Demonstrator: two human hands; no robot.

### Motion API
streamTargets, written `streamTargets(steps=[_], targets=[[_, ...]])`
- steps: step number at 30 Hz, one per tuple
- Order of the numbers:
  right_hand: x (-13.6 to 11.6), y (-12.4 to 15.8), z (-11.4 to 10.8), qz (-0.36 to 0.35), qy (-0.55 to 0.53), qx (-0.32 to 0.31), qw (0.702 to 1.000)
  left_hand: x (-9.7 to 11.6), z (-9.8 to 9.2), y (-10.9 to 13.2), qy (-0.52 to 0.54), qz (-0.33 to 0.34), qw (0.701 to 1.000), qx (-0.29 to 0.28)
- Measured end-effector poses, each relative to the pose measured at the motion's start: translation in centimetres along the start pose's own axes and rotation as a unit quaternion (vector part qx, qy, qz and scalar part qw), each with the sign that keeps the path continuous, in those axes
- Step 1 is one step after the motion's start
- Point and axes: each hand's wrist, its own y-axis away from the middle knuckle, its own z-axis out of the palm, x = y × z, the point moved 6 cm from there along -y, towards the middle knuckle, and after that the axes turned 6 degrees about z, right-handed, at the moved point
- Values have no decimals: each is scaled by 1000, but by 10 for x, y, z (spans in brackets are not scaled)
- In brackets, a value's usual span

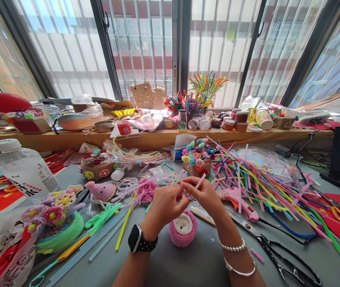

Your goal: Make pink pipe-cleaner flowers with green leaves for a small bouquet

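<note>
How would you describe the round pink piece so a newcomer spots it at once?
Find the grey table below the windows, then the left hand and right hand. The round pink piece sits just below them in the picture, alone among its neighbours in having a rolled white filling.

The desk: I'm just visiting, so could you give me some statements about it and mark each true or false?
1. The watch is on the left wrist. True.
2. The right hand holds scissors. False: it holds a pale pink stem.
3. The pink pot has a white coil inside. True.
4. The glue gun is green. False: the glue gun is pink.
5. The black-handled scissors lie to the right of the pink pot. True.
6. The big bottle has a red cap. False: the cap is white.
</note>
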Motion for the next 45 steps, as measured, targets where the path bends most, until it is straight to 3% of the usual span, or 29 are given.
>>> streamTargets(steps=[5, 8, 13, 19, 27, 35, 37, 40, 43, 45], targets=[[7, -3, -1, 22, -66, 41, 997, 7, 3, 0, -15, 34, 999, -19], [13, -3, -6, 39, -129, 96, 986, 10, 2, -1, -24, 44, 999, -16], [18, -3, -11, 23, -206, 167, 964, 8, 2, -3, -58, 32, 998, 20], [18, -3, -12, 16, -267, 181, 946, 5, 0, -2, -80, 25, 992, 97], [17, -2, -13, 65, -338, 140, 928, 5, -2, 0, -71, 36, 988, 131], [9, 1, -6, 50, -376, -22, 925, -4, -1, 0, 112, -5, 988, 102], [5, 2, -3, 29, -394, -64, 916, -6, -2, -1, 210, -18, 972, 104], [2, 3, 1, 14, -410, -93, 907, -5, 1, -3, 390, -28, 915, 99], [6, 1, 2, 16, -379, -62, 923, -3, 9, -6, 529, -58, 843, 82], [9, -1, 0, 9, -322, -11, 946, -5, 16, -7, 571, -97, 811, 85]])
